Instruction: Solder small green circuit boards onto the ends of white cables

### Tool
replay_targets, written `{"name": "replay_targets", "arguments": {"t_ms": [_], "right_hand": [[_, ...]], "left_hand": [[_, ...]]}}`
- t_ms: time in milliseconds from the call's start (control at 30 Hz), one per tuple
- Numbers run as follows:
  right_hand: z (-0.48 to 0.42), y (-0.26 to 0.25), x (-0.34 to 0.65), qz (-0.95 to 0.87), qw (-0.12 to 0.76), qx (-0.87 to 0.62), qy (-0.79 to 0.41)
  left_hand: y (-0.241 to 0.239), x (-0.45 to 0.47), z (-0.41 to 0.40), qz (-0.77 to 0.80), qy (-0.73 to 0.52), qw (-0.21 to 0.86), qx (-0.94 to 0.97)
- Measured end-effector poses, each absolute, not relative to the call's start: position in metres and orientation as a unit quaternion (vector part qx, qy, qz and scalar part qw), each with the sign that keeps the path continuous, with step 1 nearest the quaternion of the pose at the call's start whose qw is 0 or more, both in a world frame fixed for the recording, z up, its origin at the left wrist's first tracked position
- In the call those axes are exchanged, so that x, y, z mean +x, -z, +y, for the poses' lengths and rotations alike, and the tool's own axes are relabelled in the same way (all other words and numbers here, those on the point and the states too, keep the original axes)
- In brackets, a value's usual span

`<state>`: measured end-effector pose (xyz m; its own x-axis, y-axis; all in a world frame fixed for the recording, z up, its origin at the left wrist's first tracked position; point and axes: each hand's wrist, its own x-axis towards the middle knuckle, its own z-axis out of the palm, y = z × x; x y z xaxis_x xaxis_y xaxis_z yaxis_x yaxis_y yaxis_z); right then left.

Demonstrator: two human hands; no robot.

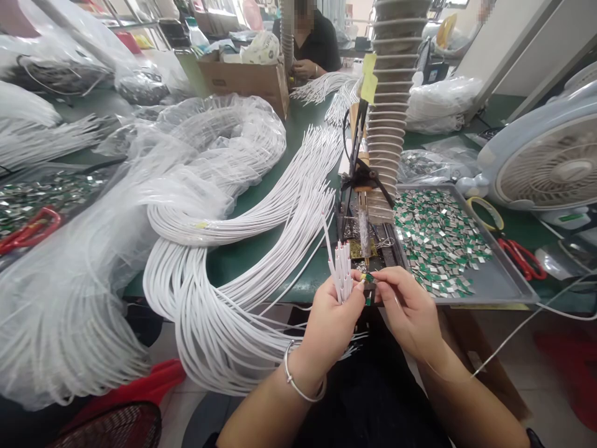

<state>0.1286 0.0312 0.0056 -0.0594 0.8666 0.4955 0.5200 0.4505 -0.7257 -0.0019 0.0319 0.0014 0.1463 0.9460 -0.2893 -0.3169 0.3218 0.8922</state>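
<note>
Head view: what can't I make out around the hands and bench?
Head view: gripped stretch of the white cables, hidden by the left hand.
Head view: details of the green piece near the right hand, too small and partly hidden by the hands.
Head view: the fan, partly cut off by the right edge.

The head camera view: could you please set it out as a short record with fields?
Left hand: closed around a bundle of white cables
Right hand: fingertips at a small green piece; grip too small to tell
Right of hands: gray tray of green-and-silver pieces
Left of hands: more white cables, curved in bunches
Far right: fan
</note>
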Motion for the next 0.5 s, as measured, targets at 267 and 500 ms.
{"name": "replay_targets", "arguments": {"t_ms": [267, 500], "right_hand": [[0.024, 0.009, 0.126, -0.690, 0.555, -0.462, -0.060], [0.025, 0.012, 0.123, -0.686, 0.580, -0.434, -0.063]], "left_hand": [[-0.011, 0.001, 0.034, 0.452, -0.472, 0.694, 0.301], [-0.014, 0.002, 0.034, 0.448, -0.481, 0.691, 0.302]]}}
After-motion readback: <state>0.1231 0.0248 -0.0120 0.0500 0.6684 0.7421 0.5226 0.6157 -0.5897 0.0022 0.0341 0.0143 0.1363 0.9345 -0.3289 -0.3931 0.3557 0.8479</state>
